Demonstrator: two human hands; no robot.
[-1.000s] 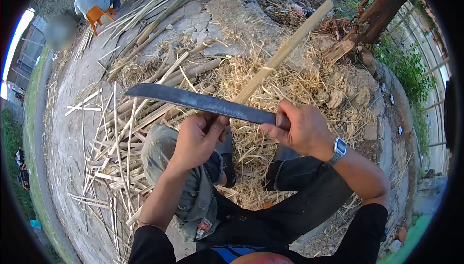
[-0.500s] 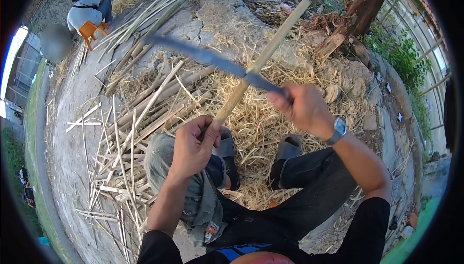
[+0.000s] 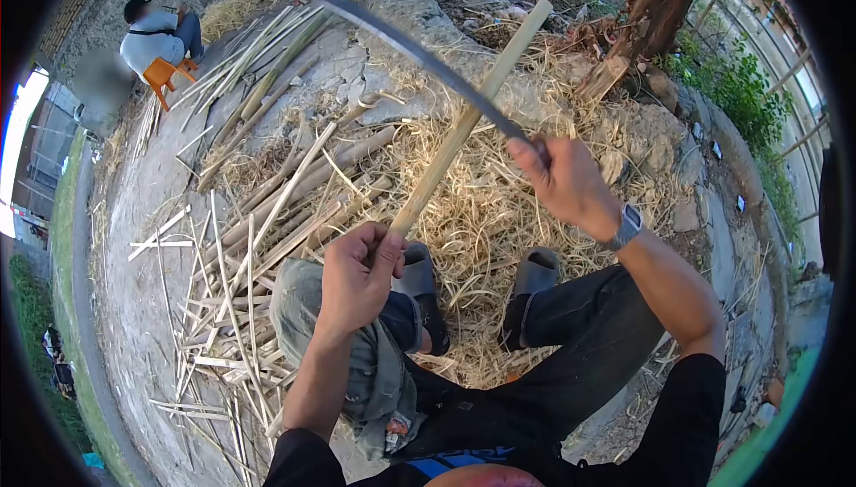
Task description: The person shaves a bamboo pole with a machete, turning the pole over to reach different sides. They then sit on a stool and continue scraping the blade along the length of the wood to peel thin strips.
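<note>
My left hand [image 3: 358, 275] is closed round the near end of a split bamboo strip [image 3: 443, 155], which slants up and away to the right. In my right hand [image 3: 575, 181] is the handle of a long machete [image 3: 415, 56], its dark blade pointing up to the left. The blade crosses the strip in this view, above its middle. A grey-green cloth [image 3: 299, 304] covers my left knee, just under the left hand. Curled bamboo shavings [image 3: 481, 255] lie heaped on the ground beneath the strip and between my feet.
Bamboo poles and cut strips [image 3: 241, 260] are piled at my left. Farther off, a person in a light shirt [image 3: 153, 41] sits on an orange chair [image 3: 163, 74] by more long strips. A tree trunk [image 3: 670, 1] and a rough stone ledge [image 3: 660, 166] stand at the right.
The machete blade has swung to a steeper angle, its tip rising, and now crosses the strip higher up. The strip's far end has shifted slightly left. My left hand keeps its grip.
</note>
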